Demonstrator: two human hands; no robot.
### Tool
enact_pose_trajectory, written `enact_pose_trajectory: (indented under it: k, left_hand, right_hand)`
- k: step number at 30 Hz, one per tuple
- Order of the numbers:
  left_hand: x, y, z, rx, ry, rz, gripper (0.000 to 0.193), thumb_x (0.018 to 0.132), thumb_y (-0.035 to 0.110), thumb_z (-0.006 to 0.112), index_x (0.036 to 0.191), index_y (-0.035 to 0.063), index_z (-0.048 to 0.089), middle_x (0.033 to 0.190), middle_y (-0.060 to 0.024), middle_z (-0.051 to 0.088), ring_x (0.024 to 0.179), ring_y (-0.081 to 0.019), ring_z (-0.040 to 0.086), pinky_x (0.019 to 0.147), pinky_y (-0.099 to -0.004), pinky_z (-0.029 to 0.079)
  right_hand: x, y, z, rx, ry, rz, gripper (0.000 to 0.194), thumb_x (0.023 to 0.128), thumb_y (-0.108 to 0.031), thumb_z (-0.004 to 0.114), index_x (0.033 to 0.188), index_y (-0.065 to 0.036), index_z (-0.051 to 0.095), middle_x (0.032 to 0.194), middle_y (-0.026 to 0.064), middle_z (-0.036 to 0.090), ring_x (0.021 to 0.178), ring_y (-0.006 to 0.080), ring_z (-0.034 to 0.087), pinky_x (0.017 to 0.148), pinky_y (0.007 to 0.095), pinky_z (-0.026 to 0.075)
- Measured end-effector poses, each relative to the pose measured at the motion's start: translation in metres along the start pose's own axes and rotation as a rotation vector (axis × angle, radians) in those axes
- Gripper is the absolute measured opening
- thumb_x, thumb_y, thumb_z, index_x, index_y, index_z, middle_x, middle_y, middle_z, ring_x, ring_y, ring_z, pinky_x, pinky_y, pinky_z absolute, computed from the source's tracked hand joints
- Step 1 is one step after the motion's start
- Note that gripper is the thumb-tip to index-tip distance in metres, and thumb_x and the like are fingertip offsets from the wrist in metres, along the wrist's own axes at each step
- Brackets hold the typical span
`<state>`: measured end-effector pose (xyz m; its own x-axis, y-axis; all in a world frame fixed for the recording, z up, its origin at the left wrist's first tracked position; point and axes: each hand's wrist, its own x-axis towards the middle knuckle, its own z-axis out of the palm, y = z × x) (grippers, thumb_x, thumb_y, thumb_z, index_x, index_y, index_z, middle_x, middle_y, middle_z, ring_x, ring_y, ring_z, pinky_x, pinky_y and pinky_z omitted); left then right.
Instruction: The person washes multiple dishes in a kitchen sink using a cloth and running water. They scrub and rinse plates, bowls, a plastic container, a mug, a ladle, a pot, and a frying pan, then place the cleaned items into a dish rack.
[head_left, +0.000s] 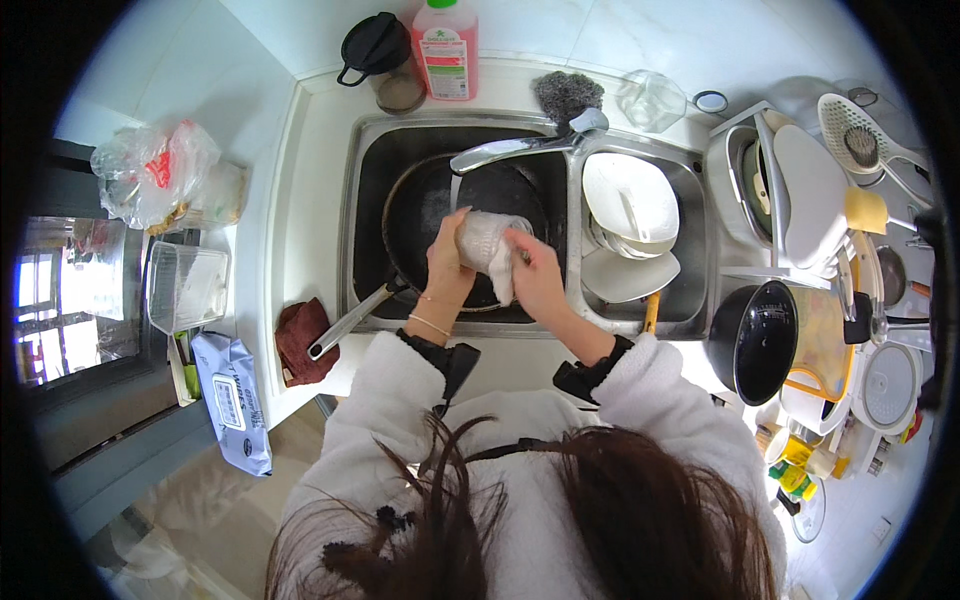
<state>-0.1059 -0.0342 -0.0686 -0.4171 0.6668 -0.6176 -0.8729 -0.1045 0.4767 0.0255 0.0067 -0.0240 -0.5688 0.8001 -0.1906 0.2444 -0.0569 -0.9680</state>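
Over the left basin of a steel double sink (457, 328), my left hand (448, 259) grips a bunched white cloth (484, 238) from its left side. The fingers of my right hand (538, 279) pinch the same cloth on the right, where one end hangs down. Whether anything is wrapped inside the cloth cannot be seen. Below both hands lies a dark frying pan (420, 210), its metal handle (356, 319) sticking out over the front left rim. A thin stream of water falls from the chrome faucet (517, 150) just behind the cloth.
White dishes (630, 199) are stacked in the right basin. Behind the sink stand a pink detergent bottle (447, 56), a black-lidded jar (397, 86), a steel scourer (568, 96) and a glass (651, 101). A brown cloth (304, 341) lies left; a black pot (754, 343) stands right.
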Motion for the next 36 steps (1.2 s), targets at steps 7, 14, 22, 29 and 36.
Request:
enact_pose_trajectory:
  k: [7,14,22,29,36]
  left_hand:
    - [-0.009,0.015,0.007,0.191,-0.110,0.082,0.024,0.082,0.018,0.061,0.100,0.0017,0.063,0.101,-0.0111,0.061,0.092,-0.0206,0.058,0.084,-0.0326,0.046]
    - [-0.019,0.005,0.015,-0.060,-0.361,0.059,0.035,0.086,0.021,0.058,0.115,0.0037,0.053,0.113,-0.0099,0.057,0.107,-0.0228,0.053,0.093,-0.0361,0.043]
    - [-0.039,0.022,0.046,-0.011,-0.157,-0.118,0.031,0.082,0.020,0.062,0.108,0.0044,0.057,0.098,-0.0064,0.057,0.094,-0.0218,0.056,0.082,-0.0376,0.049]
    - [-0.033,0.002,0.035,-0.145,-0.239,0.065,0.033,0.082,0.023,0.060,0.108,0.0048,0.054,0.103,-0.0120,0.057,0.101,-0.0270,0.055,0.088,-0.0410,0.046]
    - [-0.036,-0.017,0.023,-0.098,-0.311,0.160,0.042,0.082,0.026,0.059,0.114,-0.0001,0.049,0.117,-0.0197,0.055,0.105,-0.0274,0.055,0.091,-0.0388,0.046]
  right_hand:
    - [0.005,0.021,-0.030,-0.607,-0.214,-0.785,0.030,0.068,0.000,0.059,0.093,-0.013,0.066,0.104,0.0138,0.059,0.088,0.0368,0.058,0.076,0.0404,0.049]
    - [0.018,0.009,-0.008,0.632,-0.077,0.168,0.022,0.080,-0.001,0.054,0.099,0.004,0.063,0.093,0.0073,0.064,0.080,0.0105,0.058,0.070,0.0241,0.046]
    - [0.011,-0.004,-0.032,-0.846,-0.158,-0.941,0.022,0.064,0.001,0.059,0.084,-0.006,0.064,0.086,0.0114,0.061,0.081,0.0317,0.059,0.074,0.0402,0.048]
    - [-0.004,-0.009,-0.006,-0.060,-0.131,0.058,0.030,0.071,0.004,0.053,0.100,-0.002,0.061,0.101,0.0132,0.061,0.093,0.0294,0.060,0.080,0.0364,0.049]
    - [-0.001,-0.019,-0.026,1.194,0.030,0.685,0.036,0.080,0.007,0.046,0.115,0.001,0.052,0.113,0.0102,0.056,0.103,0.0201,0.056,0.090,0.0286,0.044]
